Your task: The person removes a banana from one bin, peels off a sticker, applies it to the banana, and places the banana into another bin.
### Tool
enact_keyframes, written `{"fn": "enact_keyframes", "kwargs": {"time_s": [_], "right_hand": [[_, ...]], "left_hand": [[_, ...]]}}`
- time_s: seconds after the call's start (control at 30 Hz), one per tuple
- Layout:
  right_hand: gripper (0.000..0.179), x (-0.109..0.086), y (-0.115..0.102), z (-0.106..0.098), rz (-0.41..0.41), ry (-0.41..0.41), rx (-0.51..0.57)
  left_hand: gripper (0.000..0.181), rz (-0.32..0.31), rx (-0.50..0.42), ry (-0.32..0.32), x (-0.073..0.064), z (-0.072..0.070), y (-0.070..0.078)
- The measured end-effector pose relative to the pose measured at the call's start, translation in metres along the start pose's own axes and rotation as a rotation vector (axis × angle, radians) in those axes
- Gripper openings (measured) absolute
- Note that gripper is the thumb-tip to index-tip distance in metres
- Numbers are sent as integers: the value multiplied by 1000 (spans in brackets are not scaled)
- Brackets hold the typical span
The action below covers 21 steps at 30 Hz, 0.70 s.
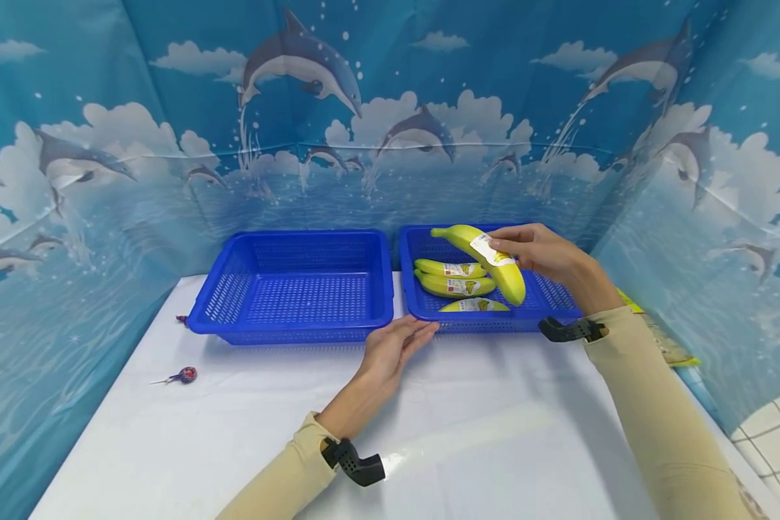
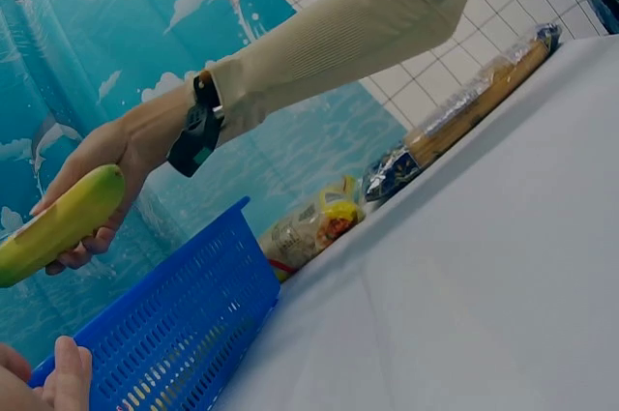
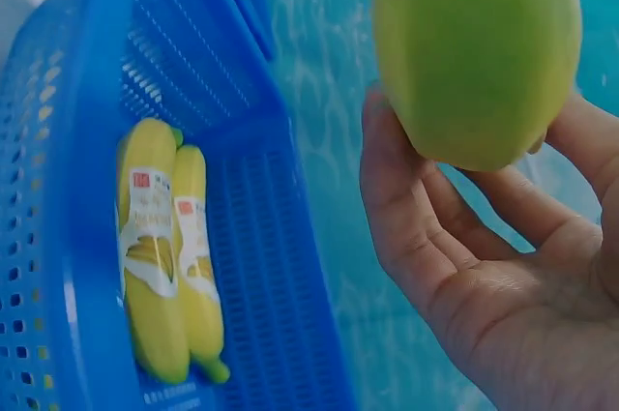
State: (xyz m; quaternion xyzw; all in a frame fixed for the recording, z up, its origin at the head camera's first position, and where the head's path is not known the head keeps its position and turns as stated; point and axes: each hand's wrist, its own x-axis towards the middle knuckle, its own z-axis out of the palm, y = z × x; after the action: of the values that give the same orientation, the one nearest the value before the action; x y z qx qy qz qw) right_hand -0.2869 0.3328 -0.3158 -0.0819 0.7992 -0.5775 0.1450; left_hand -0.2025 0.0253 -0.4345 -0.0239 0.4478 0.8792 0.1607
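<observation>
In the head view my right hand holds a yellow banana with a white label, tilted above the right blue basket. The right wrist view shows the greenish end of this banana close up, thumb and fingers around it. Inside that basket lie more labelled bananas; two of them appear side by side in the right wrist view. My left hand touches the front left corner of the same basket, its fingers extended along the underside of the rim.
A second blue basket stands to the left, with nothing in it. On the white table lies a wrapped lollipop. Packaged goods, a yellow bag and a long clear packet, line the right edge. A dolphin-print curtain hangs behind.
</observation>
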Motion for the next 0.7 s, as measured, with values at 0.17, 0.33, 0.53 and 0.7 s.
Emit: {"fn": "enact_keyframes", "kwargs": {"time_s": [0.17,0.33,0.53,0.7], "right_hand": [[67,15,14,-15,45,46,92],[69,26,27,-25,78,78,163],[70,36,41,-36,139,121,257],[70,39,53,-46,204,103,240]], "left_hand": [[46,-6,5,-1,0,-1,-1],[45,-1,3,-7,-1,-1,-1],[44,2,-9,-6,0,-1,0],[42,7,-8,11,-1,-1,-1]]}}
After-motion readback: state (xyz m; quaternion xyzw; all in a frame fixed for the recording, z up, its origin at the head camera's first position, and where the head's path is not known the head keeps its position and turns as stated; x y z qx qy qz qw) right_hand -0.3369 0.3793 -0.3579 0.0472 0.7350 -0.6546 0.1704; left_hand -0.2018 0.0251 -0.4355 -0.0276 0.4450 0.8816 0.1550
